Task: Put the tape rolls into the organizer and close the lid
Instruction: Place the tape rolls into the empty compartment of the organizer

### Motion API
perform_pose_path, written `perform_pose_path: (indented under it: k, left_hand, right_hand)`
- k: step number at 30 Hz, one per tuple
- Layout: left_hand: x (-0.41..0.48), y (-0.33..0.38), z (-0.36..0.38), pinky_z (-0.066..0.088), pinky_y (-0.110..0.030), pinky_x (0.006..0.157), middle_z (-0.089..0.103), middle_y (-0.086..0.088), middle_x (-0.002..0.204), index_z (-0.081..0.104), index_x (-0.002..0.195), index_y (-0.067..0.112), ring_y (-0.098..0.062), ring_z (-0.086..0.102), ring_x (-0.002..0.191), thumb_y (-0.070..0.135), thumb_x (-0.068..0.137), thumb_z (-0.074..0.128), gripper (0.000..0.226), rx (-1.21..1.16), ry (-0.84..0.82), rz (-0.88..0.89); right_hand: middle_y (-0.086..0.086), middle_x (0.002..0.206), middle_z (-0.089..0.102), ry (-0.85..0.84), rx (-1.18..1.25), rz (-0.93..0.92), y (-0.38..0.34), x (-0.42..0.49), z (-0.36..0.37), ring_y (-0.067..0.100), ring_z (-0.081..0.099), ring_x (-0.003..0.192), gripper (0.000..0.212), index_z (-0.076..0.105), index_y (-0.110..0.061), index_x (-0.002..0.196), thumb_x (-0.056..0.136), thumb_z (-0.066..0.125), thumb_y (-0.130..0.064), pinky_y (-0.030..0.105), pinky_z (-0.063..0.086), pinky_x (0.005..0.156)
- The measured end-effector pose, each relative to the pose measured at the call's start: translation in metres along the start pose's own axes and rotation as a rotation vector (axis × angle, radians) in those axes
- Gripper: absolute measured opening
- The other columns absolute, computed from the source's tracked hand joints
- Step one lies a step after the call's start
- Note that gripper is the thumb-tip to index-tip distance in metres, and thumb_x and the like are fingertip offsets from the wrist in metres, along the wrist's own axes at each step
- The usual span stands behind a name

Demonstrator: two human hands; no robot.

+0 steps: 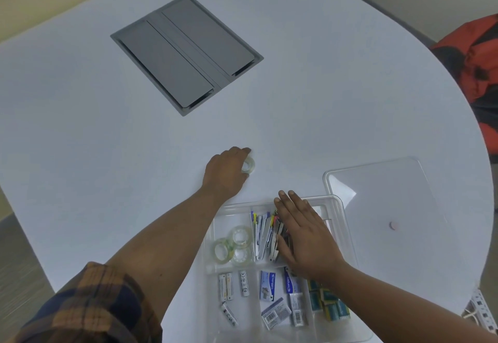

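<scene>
Right, the left hand (227, 171) is out on the white table (107, 154), beyond the far edge of the clear organizer (338, 202); its fingers are curled around a clear tape roll (249, 165), thumb side and fingertips pinching it where it sits on the tabletop, apart from the box; the plaid sleeve (89, 307) is pushed up above the elbow. Over to the right hand (304, 235); it lies flat and spread, palm down, across the organizer's far right section, fingers extended together over a bundle of pens and clips (265, 232); it grips nothing that I can see. Inside the organizer, three tape rolls (234, 244) are clustered in the far left compartment, touching one another, one leaning on the next; batteries (229, 288) lie loose in the near left compartment; small staple boxes (280, 297) fill the near middle, and green packets (328, 305) sit near right. The transparent lid (382, 202) rests flat on the table just beside the organizer, to its right, off the box; a grey cable hatch (186, 54) is set into the tabletop well beyond the hands; something orange and black (471, 59) sits off the table's right edge.
</scene>
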State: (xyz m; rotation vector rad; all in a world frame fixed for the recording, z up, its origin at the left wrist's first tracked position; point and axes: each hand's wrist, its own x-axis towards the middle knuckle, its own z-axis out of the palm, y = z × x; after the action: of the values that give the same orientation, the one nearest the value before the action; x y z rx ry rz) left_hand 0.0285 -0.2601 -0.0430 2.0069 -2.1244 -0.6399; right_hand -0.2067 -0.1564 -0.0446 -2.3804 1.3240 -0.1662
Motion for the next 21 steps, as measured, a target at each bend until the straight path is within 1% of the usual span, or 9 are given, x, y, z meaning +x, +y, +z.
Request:
perform_pose_path:
  k: [3, 6, 8, 10, 13, 15, 17, 21]
  left_hand:
    - [-0.003, 0.002, -0.007, 0.045, -0.036, 0.088, 0.055, -0.001, 0.131, 0.046, 0.134, 0.021, -0.026, 0.057, 0.110, 0.028, 0.083, 0.066, 0.055, -0.144, 0.129, -0.025]
    - [-0.018, 0.006, -0.018, 0.044, -0.027, 0.078, 0.058, 0.005, 0.123, 0.054, 0.121, 0.024, -0.019, 0.058, 0.103, 0.032, 0.082, 0.068, 0.043, -0.271, 0.247, -0.038]
    - [-0.036, 0.006, -0.023, 0.043, -0.024, 0.079, 0.058, 0.008, 0.120, 0.055, 0.117, 0.025, -0.013, 0.057, 0.103, 0.033, 0.083, 0.068, 0.038, -0.328, 0.296, -0.048]
    - [-0.058, 0.005, -0.025, 0.044, -0.023, 0.081, 0.058, 0.010, 0.119, 0.053, 0.117, 0.026, -0.007, 0.055, 0.103, 0.036, 0.083, 0.067, 0.038, -0.369, 0.318, -0.090]
    - [-0.096, 0.003, -0.022, 0.044, -0.021, 0.083, 0.059, 0.011, 0.117, 0.055, 0.115, 0.025, -0.005, 0.055, 0.104, 0.035, 0.083, 0.068, 0.036, -0.362, 0.330, -0.109]
    - [-0.119, 0.004, -0.021, 0.046, -0.023, 0.083, 0.059, 0.012, 0.115, 0.055, 0.113, 0.027, -0.006, 0.056, 0.103, 0.035, 0.083, 0.069, 0.034, -0.347, 0.327, -0.108]
    - [-0.136, 0.006, -0.017, 0.048, -0.028, 0.083, 0.059, 0.010, 0.114, 0.055, 0.113, 0.029, -0.010, 0.058, 0.101, 0.034, 0.081, 0.070, 0.035, -0.332, 0.316, -0.116]
    - [-0.155, 0.013, -0.008, 0.049, -0.038, 0.084, 0.060, 0.005, 0.111, 0.057, 0.111, 0.025, -0.017, 0.058, 0.099, 0.033, 0.078, 0.072, 0.037, -0.275, 0.275, -0.146]
  right_hand:
    - [-0.002, 0.163, 0.013, 0.002, -0.001, 0.002, 0.000, 0.001, 0.000, 0.015, 0.005, 0.150, 0.071, 0.017, -0.018, 0.155, 0.094, 0.047, -0.037, 0.032, 0.003, 0.121]
    - [-0.003, 0.163, 0.011, -0.003, -0.015, 0.015, 0.000, 0.001, 0.000, 0.013, 0.003, 0.150, 0.072, 0.014, -0.020, 0.155, 0.094, 0.047, -0.039, 0.029, -0.002, 0.121]
    - [-0.003, 0.164, 0.011, -0.005, -0.012, 0.018, 0.000, 0.000, 0.001, 0.013, 0.003, 0.150, 0.072, 0.014, -0.021, 0.156, 0.095, 0.047, -0.040, 0.028, -0.003, 0.121]
    - [-0.003, 0.163, 0.012, 0.000, -0.007, 0.015, 0.000, 0.001, 0.001, 0.013, 0.004, 0.150, 0.071, 0.015, -0.020, 0.155, 0.095, 0.047, -0.039, 0.030, 0.000, 0.121]
    - [-0.001, 0.163, 0.014, 0.012, -0.006, -0.005, 0.000, 0.001, 0.000, 0.015, 0.005, 0.150, 0.071, 0.018, -0.018, 0.155, 0.094, 0.049, -0.037, 0.034, 0.006, 0.122]
    - [0.000, 0.163, 0.016, 0.020, 0.000, -0.014, 0.000, 0.001, -0.001, 0.015, 0.006, 0.150, 0.071, 0.020, -0.016, 0.154, 0.093, 0.050, -0.036, 0.034, 0.006, 0.122]
    - [0.000, 0.162, 0.017, 0.027, 0.008, -0.016, -0.001, 0.001, -0.001, 0.015, 0.006, 0.150, 0.071, 0.021, -0.016, 0.154, 0.092, 0.050, -0.036, 0.034, 0.006, 0.122]
    - [0.000, 0.162, 0.016, 0.031, -0.001, -0.013, -0.003, 0.000, -0.002, 0.015, 0.006, 0.150, 0.072, 0.021, -0.015, 0.154, 0.092, 0.051, -0.035, 0.033, 0.005, 0.122]
